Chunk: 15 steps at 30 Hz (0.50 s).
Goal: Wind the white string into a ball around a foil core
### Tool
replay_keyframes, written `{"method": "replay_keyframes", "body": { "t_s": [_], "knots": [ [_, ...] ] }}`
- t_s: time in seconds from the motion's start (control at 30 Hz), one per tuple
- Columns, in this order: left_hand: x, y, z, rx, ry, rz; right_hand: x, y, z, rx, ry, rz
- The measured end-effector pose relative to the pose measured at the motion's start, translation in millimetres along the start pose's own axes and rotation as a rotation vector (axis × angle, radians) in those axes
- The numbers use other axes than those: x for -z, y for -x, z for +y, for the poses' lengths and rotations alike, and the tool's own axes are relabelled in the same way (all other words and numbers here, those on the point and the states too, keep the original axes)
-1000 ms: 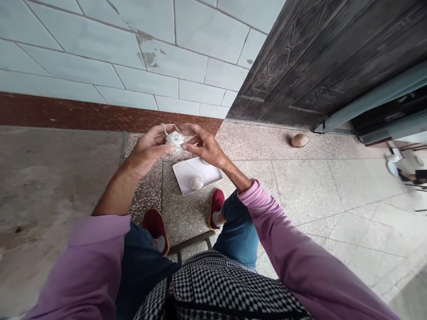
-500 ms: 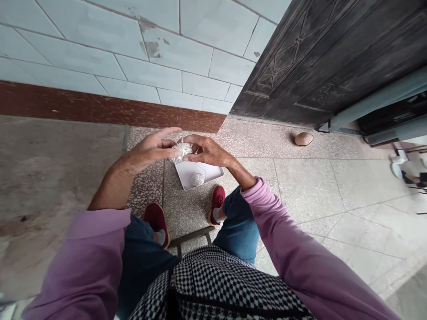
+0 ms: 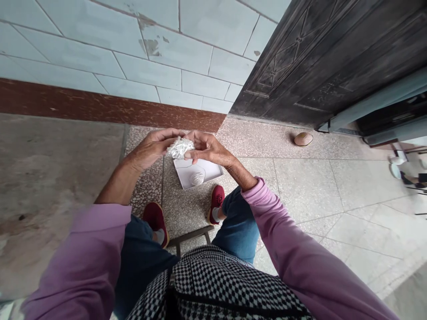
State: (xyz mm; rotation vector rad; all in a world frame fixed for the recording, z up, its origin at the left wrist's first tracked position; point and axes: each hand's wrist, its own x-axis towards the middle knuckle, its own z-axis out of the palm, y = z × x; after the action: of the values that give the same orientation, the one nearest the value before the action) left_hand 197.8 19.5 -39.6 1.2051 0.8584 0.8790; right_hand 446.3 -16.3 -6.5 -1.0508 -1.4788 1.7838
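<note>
A shiny white bundle of looped yarn (image 3: pixel 180 148) is held up between my two hands. My left hand (image 3: pixel 154 147) grips its left side, with the fingers curled over the far side. The right side is gripped by my right hand (image 3: pixel 211 150), its thumb along the lower edge and its fingers partly behind the bundle. Below them, on the floor, lies a shallow white box (image 3: pixel 213 172). In the box sits a ball of white yarn (image 3: pixel 197 178), and a thin thread curves across the bottom of the box.
My red shoes (image 3: pixel 155 221) are planted on the speckled floor either side of a dark bar (image 3: pixel 191 234). Ahead stands a tiled wall (image 3: pixel 160 66) with a dark carved door (image 3: pixel 300 58) to the right. A round pinkish object (image 3: pixel 303 139) lies near the door.
The bundle has turned and shows more of its looped side. My left fingers have drawn in from being stretched out, and my right hand has shifted slightly around it.
</note>
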Motion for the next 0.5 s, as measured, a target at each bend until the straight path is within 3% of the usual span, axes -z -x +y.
{"method": "replay_keyframes", "body": {
  "t_s": [0.17,0.27,0.4,0.5],
  "knots": [
    [-0.8,-8.4,-9.4,-0.029,-0.06,0.038,7.4,-7.4,10.6,0.162,-0.081,0.079],
    [-7.9,-11.7,-11.2,-0.029,-0.096,0.006,8.7,-5.1,8.3,0.175,-0.081,0.146],
    [-11.3,-7.3,-9.1,-0.015,-0.167,-0.046,12.7,-2.7,5.5,0.223,-0.098,0.079],
    [-8.0,0.5,-2.6,-0.016,-0.125,-0.005,20.4,-3.3,7.5,0.232,-0.095,0.064]
  ]
}}
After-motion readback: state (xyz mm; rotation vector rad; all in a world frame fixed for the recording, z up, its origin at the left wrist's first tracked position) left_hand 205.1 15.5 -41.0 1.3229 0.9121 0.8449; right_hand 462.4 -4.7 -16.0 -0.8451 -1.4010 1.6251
